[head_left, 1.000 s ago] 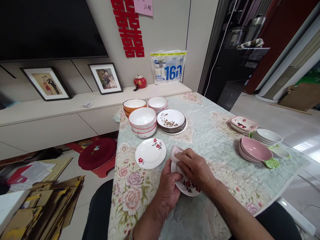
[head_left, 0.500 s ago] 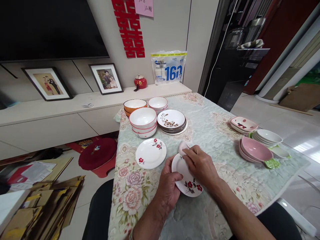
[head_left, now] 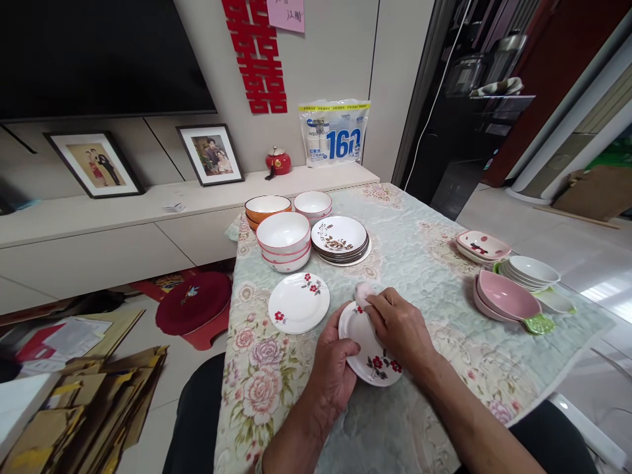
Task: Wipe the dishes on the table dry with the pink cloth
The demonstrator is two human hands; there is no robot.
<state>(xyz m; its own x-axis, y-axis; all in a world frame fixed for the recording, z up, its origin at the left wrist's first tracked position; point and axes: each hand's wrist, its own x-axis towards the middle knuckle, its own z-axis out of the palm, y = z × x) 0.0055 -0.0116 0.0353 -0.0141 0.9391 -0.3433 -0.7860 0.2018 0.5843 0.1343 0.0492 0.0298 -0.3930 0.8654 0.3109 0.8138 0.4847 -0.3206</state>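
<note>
My left hand [head_left: 334, 362] grips the left rim of a small white plate [head_left: 363, 349] with red flowers, its thumb on top. The fingers of my right hand [head_left: 402, 326] pinch a pale pinkish-white cloth or pad [head_left: 364, 294] against the plate's far rim. Just left of and beyond the held plate, a white plate with red flowers [head_left: 299, 303] lies on the floral tablecloth [head_left: 264, 395]. Behind it are stacked pink-rimmed bowls [head_left: 283, 236] and a stack of brown-patterned plates [head_left: 340, 237].
Orange bowls [head_left: 266, 207] and another pink-rimmed bowl [head_left: 313, 203] stand farther back. At the table's right are pink dishes [head_left: 506, 294], small white dishes [head_left: 533, 268] and a spotted dish [head_left: 482, 244]. A red stool [head_left: 193, 301] stands left of the table.
The pad has shifted slightly along the plate's far rim, and a red flower now shows beside it. Both hands keep their holds.
</note>
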